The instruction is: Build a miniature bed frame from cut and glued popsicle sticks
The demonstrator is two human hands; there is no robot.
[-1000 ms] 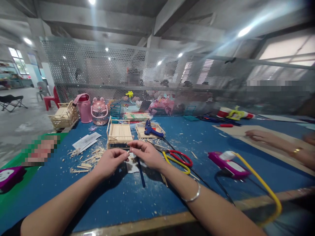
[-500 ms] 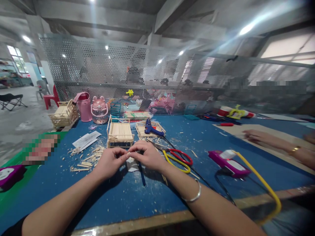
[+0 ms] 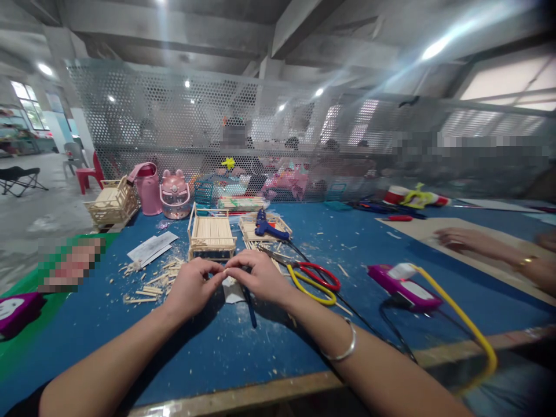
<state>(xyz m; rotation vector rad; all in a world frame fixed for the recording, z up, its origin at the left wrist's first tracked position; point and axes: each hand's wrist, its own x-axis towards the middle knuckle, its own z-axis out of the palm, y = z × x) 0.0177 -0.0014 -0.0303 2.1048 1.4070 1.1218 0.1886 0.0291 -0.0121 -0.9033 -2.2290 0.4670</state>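
Note:
My left hand [image 3: 194, 288] and my right hand [image 3: 262, 278] meet over the blue table, thumbs and forefingers pinched together. Between the fingertips is a tiny pale piece, too small to name. Beneath the right hand a slim dark-blue stick-like tool [image 3: 251, 313] points toward me; whether the palm grips it I cannot tell. A white scrap of paper [image 3: 234, 294] lies under the fingers. Just beyond the hands stands a small model bed made of wooden sticks [image 3: 212, 231]. Scissors with red and yellow handles [image 3: 313, 284] lie right of the right hand.
A blue glue gun [image 3: 271, 229] rests on another stick frame [image 3: 245, 229]. Cut sticks [image 3: 152, 289] and folded papers [image 3: 152, 248] lie at left. A purple power strip [image 3: 403, 289] with a yellow cable is at right. Farther right, a co-worker's hand [image 3: 460, 238] rests over cardboard [image 3: 417, 231].
My two hands stay pinched together in nearly the same place. The co-worker's hand at the right has shifted slightly to the right.

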